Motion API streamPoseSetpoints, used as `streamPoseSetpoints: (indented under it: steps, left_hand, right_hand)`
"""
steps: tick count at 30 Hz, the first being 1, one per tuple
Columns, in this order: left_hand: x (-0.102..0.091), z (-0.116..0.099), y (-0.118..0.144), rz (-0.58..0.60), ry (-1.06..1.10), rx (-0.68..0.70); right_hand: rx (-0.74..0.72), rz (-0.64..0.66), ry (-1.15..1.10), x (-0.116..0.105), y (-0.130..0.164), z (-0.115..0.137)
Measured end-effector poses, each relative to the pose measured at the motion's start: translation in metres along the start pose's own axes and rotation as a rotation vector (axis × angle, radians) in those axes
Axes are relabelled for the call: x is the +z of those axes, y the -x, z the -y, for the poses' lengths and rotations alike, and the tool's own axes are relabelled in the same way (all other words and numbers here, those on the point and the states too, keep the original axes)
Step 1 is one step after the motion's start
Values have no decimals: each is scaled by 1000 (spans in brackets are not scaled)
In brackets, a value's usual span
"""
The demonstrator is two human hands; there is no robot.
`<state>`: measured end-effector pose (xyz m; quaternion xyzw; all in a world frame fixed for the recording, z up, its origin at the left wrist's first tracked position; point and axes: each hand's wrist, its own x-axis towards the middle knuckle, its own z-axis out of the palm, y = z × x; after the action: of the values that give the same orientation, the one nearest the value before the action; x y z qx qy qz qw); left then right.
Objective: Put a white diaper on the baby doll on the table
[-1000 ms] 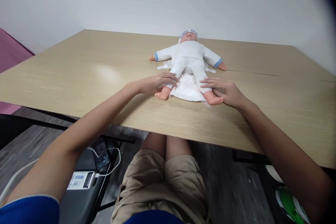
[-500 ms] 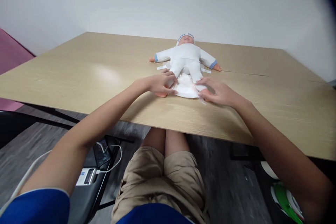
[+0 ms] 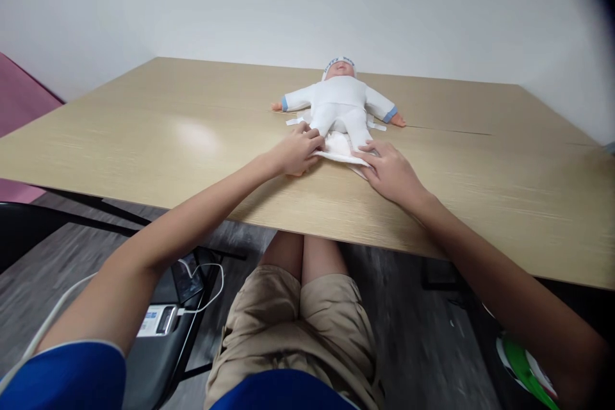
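A doll [image 3: 340, 102] in white lies on its back just above the middle of the frame, on a wooden table [image 3: 144, 134], with a white diaper [image 3: 339, 148] spread under its legs. The left hand [image 3: 298, 150] is curled over the doll's leg and the diaper's left edge. The right hand [image 3: 391, 173] lies fairly flat, fingers pinching the diaper's lower right edge.

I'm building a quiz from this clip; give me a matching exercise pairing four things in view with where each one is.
1. white-suited baby doll
2. white diaper
3. left hand
4. right hand

A. at the doll's leg on the picture's right
B. on its back on the tan wooden table
C. spread under the doll's legs
D. at the doll's leg on the picture's left

Pairs: 1-B, 2-C, 3-D, 4-A
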<state>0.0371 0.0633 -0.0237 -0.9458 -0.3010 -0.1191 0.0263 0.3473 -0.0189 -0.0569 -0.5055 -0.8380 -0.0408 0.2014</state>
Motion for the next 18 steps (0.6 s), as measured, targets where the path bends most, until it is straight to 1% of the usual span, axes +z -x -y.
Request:
streamPoseSetpoints:
  steps: [4,9,12,15,18]
  left_hand:
    - [-3,7,-5,-71,105,-47]
    - [-15,22,-20,-193,382,-164]
    - [-19,32,-36,-239,521,-239]
    - [-20,44,-56,-309,616,-299]
    - [-18,61,-79,-387,715,-371]
  right_hand:
    - [44,-51,-90,-3,-8,-6]
    - [177,-115,-256,-16,-32,-18]
    - [205,-223,-338,-17,-53,-29]
    - [249,-318,-429,-12,-80,-42]
    - [372,-357,-556,-5,-111,-55]
